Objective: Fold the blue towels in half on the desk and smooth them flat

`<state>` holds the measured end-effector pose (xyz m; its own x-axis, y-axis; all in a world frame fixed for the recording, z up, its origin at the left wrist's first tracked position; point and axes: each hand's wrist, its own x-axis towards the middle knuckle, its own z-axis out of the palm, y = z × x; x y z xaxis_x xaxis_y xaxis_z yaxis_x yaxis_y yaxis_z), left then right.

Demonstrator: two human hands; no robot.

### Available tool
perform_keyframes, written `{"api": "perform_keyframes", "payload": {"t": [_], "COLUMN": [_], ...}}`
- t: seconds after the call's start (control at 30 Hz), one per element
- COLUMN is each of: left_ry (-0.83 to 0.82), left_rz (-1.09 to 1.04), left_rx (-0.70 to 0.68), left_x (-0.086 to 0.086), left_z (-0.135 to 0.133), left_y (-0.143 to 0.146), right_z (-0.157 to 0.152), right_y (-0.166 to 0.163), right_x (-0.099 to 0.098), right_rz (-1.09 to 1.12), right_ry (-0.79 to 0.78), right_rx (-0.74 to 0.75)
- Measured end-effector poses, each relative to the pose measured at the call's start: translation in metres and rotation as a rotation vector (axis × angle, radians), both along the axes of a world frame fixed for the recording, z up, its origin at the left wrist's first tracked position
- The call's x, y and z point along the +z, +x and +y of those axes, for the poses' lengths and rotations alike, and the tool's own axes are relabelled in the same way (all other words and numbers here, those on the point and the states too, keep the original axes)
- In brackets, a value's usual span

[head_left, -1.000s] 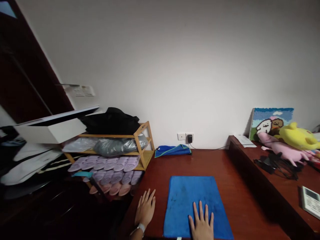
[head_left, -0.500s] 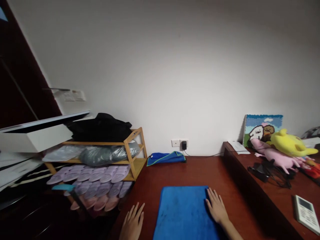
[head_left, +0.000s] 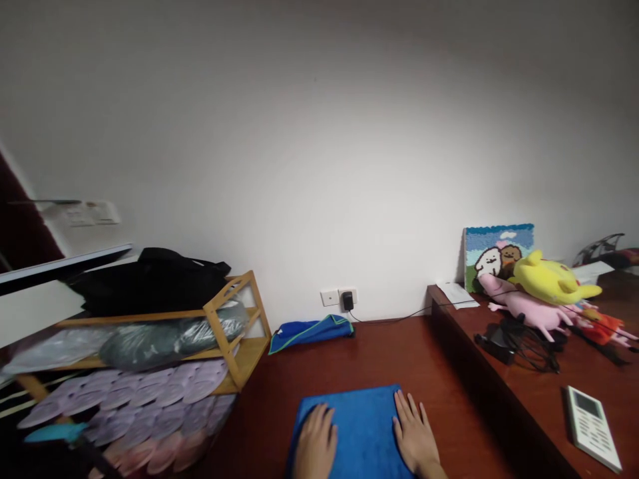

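Observation:
A flat blue cloth (head_left: 362, 426) lies spread on the reddish-brown wooden table (head_left: 379, 352) in front of me. On the left part of the cloth rests my left hand (head_left: 315, 442), fingers stretched forward. My right hand (head_left: 415, 432) lies flat along the cloth's right edge, its fingers straight and slightly apart. Neither hand grips anything. The cloth's near edge runs out of the bottom of the view.
A folded blue cloth with green edging (head_left: 312, 332) lies by the wall, below a plugged-in black adapter (head_left: 348, 301). Left stands a wooden rack (head_left: 232, 359) of slippers. On the right ledge are plush toys (head_left: 529, 309), cables (head_left: 534, 342) and a white remote (head_left: 594, 429).
My left hand has moved right, from the bare table onto the blue cloth. My right hand stays at the cloth's right edge. The view has turned slightly to the right.

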<state>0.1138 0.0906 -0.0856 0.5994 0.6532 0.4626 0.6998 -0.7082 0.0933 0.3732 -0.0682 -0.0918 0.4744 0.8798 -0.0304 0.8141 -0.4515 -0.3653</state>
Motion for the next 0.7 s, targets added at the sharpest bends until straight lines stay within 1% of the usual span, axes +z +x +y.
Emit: {"api": "perform_keyframes", "payload": {"t": [0.07, 0.1, 0.13, 0.17, 0.2, 0.23, 0.3, 0.37, 0.4, 0.5, 0.57, 0.63, 0.7], "left_ry": [-0.037, -0.076, -0.127, -0.177, -0.226, -0.265, -0.306, -0.318, -0.322, -0.334, -0.329, -0.318, -0.305], "left_rz": [0.040, 0.068, 0.095, 0.113, 0.125, 0.128, 0.122, 0.130, 0.141, 0.179, 0.187, 0.192, 0.198], "left_rx": [-0.149, -0.189, -0.201, -0.199, -0.187, -0.177, -0.170, -0.147, -0.114, 0.046, 0.121, 0.134, 0.118], "left_x": [-0.003, -0.007, -0.011, -0.016, -0.020, -0.024, -0.027, -0.025, -0.023, -0.015, -0.013, -0.014, -0.017], "left_z": [-0.029, -0.042, -0.053, -0.061, -0.065, -0.067, -0.060, -0.046, -0.036, -0.006, 0.011, 0.021, 0.025], "left_y": [0.067, 0.093, 0.114, 0.128, 0.136, 0.138, 0.126, 0.100, 0.084, 0.034, 0.008, -0.008, -0.015], "right_z": [0.001, 0.001, 0.002, 0.002, 0.003, 0.003, 0.003, 0.003, 0.003, 0.000, -0.002, -0.002, 0.001], "right_y": [0.000, 0.000, 0.000, 0.000, 0.001, 0.001, 0.000, 0.000, -0.001, -0.002, -0.004, -0.005, -0.005], "right_x": [0.001, 0.001, 0.001, 0.001, 0.000, -0.001, -0.002, -0.004, -0.005, -0.009, -0.011, -0.011, -0.009], "right_rz": [0.000, -0.001, -0.005, -0.011, -0.019, -0.029, -0.049, -0.059, -0.059, -0.059, -0.061, -0.058, -0.064], "right_ry": [0.006, 0.005, -0.001, -0.011, -0.026, -0.041, -0.065, -0.065, -0.061, -0.065, -0.075, -0.080, -0.073], "right_rx": [0.002, 0.007, 0.013, 0.019, 0.021, 0.021, 0.011, 0.003, 0.001, -0.012, -0.024, -0.040, -0.057]}}
